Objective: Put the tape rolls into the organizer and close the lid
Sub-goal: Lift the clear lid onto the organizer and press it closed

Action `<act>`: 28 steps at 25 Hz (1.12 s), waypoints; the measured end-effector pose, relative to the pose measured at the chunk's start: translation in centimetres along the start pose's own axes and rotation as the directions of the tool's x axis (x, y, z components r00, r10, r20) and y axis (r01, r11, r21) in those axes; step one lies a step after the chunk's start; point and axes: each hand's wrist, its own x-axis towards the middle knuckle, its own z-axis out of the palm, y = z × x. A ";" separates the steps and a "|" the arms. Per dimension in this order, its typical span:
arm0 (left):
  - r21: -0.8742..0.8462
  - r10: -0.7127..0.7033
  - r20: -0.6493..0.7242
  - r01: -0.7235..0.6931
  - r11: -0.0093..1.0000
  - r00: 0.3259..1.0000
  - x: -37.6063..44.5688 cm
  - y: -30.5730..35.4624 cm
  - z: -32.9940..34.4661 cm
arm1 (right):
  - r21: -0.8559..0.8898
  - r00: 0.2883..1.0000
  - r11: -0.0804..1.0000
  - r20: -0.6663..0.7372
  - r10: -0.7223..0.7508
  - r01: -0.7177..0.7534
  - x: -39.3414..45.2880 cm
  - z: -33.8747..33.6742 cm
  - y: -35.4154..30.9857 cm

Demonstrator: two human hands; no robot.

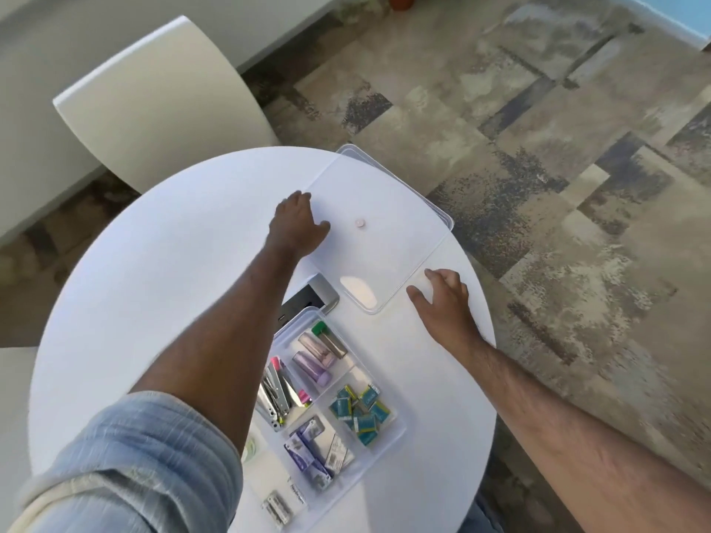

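Both hands reach out over the round white surface point(154, 263) to the clear lid point(384, 232), which lies flat beyond the organizer, its far corner hanging past the surface's edge. The left hand point(298, 225) rests palm down on the lid's left edge, fingers curled at that edge; whether they grip the rim or only press on it cannot be told. The right hand point(442, 302) lies with fingers spread at the lid's right near edge, fingertips touching or just beside the rim, not clamped on anything. A small pale knob point(360, 223) sits on the lid between the hands, nearer the left one.

The organizer point(396, 428) stands open, nearer the person than both hands, between the two forearms. Its compartments hold lilac and pink cylinders point(313, 363), teal packets point(359, 413), purple boxes point(307, 452) and metal tools with pink tips point(281, 394). A pale green tape roll point(251, 448) peeps out beside the left forearm, partly hidden by it; whether it lies inside the organizer cannot be told. A silver device point(311, 298) lies just beyond the organizer, partly under the left arm.
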 end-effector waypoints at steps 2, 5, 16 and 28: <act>0.023 -0.006 0.024 0.005 1.000 1.000 2.2 -0.3 0.0 | 0.065 0.999 0.997 0.000 0.050 -0.050 0.5 0.1 -0.3; 0.042 -0.036 0.077 0.033 0.999 0.996 4.8 -0.9 0.1 | 0.141 0.995 0.985 0.010 0.097 -0.098 1.2 0.4 -0.5; -0.326 -0.124 0.009 0.120 0.938 0.992 7.0 -1.5 -1.3 | 0.712 0.941 0.634 0.116 0.317 -0.302 1.5 0.5 -3.1; -0.538 -0.020 -0.237 -0.114 0.835 0.971 -2.2 -2.1 -7.1 | 0.905 0.954 0.378 0.083 0.287 -0.192 -0.9 -5.2 -7.0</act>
